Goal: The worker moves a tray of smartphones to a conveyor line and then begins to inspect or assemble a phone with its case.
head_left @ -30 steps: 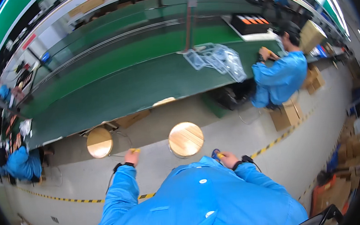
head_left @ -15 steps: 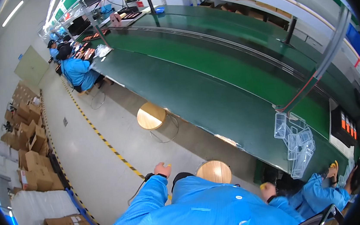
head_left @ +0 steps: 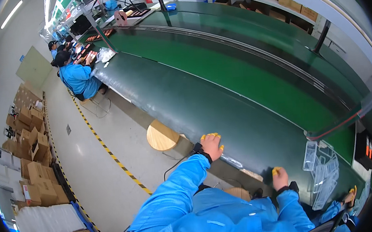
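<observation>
My left hand, with yellow covers on its fingertips, rests at the front edge of the green worktable. Its fingers are apart, and nothing is in its grasp. Farther right, my right hand is at the same edge with its fingers curled in, also yellow-tipped; no object shows in it. To the right of that hand lies a loose pile of clear plastic trays. Dark bands circle both of my wrists below the blue sleeves.
A round wooden stool stands left of my left hand; another stool is partly hidden by my body. A co-worker's hand is at the lower right. A metal post crosses the table's right. Co-workers in blue sit far left.
My body has moved up to the table. My left hand has gone from over the floor onto the table edge, and my right hand has come forward to it.
</observation>
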Demonstrator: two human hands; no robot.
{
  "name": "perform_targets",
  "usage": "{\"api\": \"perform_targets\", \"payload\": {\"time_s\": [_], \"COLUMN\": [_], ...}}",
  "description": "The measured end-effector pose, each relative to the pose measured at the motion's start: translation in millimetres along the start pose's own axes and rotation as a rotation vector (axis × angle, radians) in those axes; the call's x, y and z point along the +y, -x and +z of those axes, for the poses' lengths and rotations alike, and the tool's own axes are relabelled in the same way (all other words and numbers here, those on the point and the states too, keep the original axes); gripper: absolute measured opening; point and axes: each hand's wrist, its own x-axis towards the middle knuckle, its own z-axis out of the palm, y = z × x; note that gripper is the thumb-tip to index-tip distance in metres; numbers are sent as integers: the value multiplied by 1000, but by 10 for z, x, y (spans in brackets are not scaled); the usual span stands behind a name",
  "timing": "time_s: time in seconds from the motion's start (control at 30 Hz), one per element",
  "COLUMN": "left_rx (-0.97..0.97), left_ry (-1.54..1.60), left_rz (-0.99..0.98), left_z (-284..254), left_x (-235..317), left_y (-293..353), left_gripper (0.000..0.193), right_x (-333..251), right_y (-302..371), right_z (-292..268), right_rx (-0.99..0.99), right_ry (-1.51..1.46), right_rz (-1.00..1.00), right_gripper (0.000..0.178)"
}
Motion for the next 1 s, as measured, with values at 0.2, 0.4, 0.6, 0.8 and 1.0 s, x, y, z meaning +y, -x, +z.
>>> {"api": "perform_targets", "payload": {"time_s": [0.2, 0.4, 0.6, 0.8, 1.0], "left_rx": [104, 249, 264, 391, 322], "left_ry": [31, -27, -56, -99, -74], "left_rz": [35, 34, 59, 101, 36], "left_z": [580, 569, 654, 739, 649], "left_x": [-81, -31, 10, -50, -106], "left_y": [-241, -328, -291, -292, -370], "left_gripper": [47, 49, 49, 48, 50], "right_x": [-377, -499, -461, -420, -394], "right_y": [-334, -592, -611, -632, -670], "right_z": [-6, 195, 188, 222, 274], "right_rx": [-111, -6, 134, 181, 165], "right_ry": [247, 388, 316, 227, 293], "right_rz": [-376, -549, -633, -669, -632], "right_gripper": [20, 30, 27, 20, 28]}}
